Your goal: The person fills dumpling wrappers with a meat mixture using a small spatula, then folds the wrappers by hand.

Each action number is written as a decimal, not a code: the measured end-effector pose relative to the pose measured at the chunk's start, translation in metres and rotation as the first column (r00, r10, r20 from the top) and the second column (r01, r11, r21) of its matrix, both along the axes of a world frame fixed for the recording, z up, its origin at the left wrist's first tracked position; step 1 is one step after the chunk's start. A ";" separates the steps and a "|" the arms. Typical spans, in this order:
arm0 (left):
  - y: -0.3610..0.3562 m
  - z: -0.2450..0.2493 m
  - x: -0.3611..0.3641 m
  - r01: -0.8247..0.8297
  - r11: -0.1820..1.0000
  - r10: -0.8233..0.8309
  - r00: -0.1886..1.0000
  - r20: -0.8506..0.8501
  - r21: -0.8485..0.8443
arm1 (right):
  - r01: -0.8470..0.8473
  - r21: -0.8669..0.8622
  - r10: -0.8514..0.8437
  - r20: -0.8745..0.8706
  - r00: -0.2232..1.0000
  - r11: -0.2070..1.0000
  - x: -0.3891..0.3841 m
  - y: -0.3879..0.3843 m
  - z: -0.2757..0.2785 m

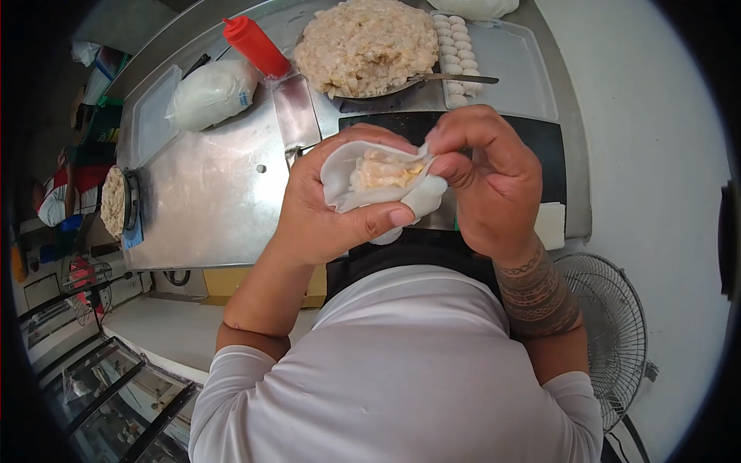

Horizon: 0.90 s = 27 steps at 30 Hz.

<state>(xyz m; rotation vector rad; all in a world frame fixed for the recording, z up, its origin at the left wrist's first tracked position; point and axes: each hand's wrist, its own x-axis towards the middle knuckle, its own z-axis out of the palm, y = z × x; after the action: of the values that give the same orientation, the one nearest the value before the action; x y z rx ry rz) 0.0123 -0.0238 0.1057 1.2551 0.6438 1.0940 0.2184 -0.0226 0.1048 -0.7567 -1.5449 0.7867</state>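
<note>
Dumpling: a white wrapper (pixel 384 181) with pale filling, at frame centre above a steel table (pixel 208 193); its long axis runs left to right and the open side faces up.
Left hand (pixel 324 208): cups the wrapper from below, thumb closed across its lower edge.
Right hand (pixel 490 181): fingertips pinched together on the wrapper's right end.
Behind: a pan of filling (pixel 367 46) at top centre, with a tray of finished dumplings (pixel 502 62) to its right and a red squeeze bottle (pixel 256 46) to its left.
</note>
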 end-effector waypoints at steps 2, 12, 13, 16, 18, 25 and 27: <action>0.006 -0.004 0.001 0.006 0.992 -0.001 0.999 -0.035 0.126 | -0.041 -0.011 0.041 -0.003 0.999 0.999 0.000 0.001 -0.001; -0.005 -0.025 0.028 -0.047 0.999 0.044 0.959 0.280 0.006 | -0.034 0.107 0.013 0.188 0.982 0.994 0.019 -0.003 0.009; -0.004 -0.025 0.025 -0.015 0.996 -0.003 0.981 0.194 0.092 | -0.035 0.106 0.015 0.186 0.982 0.994 0.018 -0.004 0.012; 0.001 -0.019 0.022 0.032 0.985 -0.053 0.991 0.119 0.169 | 0.005 -0.008 -0.005 0.060 0.998 1.000 0.015 -0.007 0.016; -0.002 -0.017 0.029 -0.037 0.989 0.016 0.988 0.151 0.140 | -0.091 0.000 0.091 0.107 0.990 0.996 0.023 -0.002 0.010; -0.015 -0.021 0.039 -0.098 0.995 0.098 0.949 0.299 -0.015 | -0.023 0.093 0.001 0.228 0.974 0.995 0.028 -0.010 0.017; -0.012 -0.021 0.032 -0.054 0.998 0.060 0.971 0.233 -0.032 | -0.040 0.117 0.016 0.200 0.980 0.992 0.030 -0.011 0.021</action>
<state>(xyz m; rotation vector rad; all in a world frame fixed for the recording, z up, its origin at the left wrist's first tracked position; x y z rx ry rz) 0.0442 -0.0359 0.0843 1.0710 0.5154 1.2557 0.2484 -0.0335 0.1253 -0.7428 -1.7695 0.6469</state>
